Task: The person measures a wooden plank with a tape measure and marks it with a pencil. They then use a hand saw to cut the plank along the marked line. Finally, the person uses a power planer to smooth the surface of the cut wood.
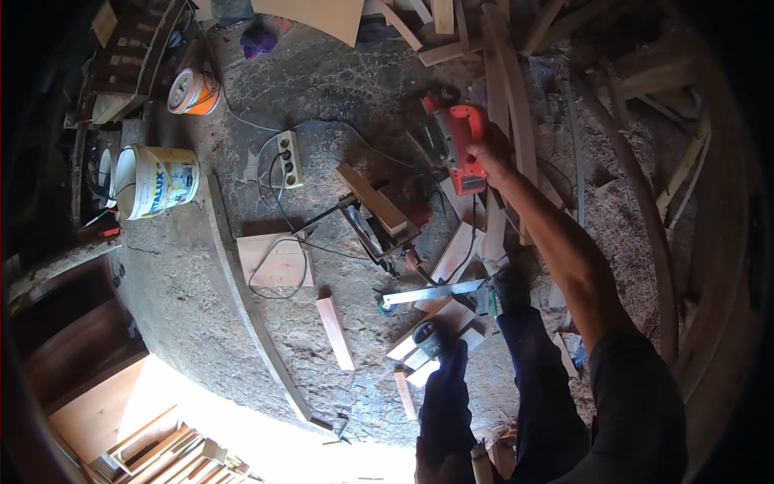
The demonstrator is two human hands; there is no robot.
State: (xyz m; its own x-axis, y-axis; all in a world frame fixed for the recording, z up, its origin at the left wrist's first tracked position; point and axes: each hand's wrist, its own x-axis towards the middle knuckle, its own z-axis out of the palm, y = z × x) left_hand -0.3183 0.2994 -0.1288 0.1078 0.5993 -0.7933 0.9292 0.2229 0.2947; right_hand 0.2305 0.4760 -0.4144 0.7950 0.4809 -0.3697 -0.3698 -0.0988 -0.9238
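My right hand [488, 160] is stretched far forward and closed round the handle of a red electric planer [466, 133]. The tool is held over the floor beside long planks [509, 105]. A dark cable [469, 250] runs near it toward my feet. At the lower edge shows a sliver of what looks like my left hand [421, 466], beside my leg; its fingers are hidden. Close by stands a pale cylindrical object [481, 464] with a dark top, its kind unclear. Between the planer and my feet lies a metal square [435, 292] across wood pieces.
A metal-framed tool [363, 230] with a wooden block [372, 200] on it lies mid-floor. Nearby are a power strip [289, 159], a square board [276, 260] and loose cables. Buckets [165, 181] stand left. A long batten [246, 310] crosses the floor; shavings [617, 242] cover the right.
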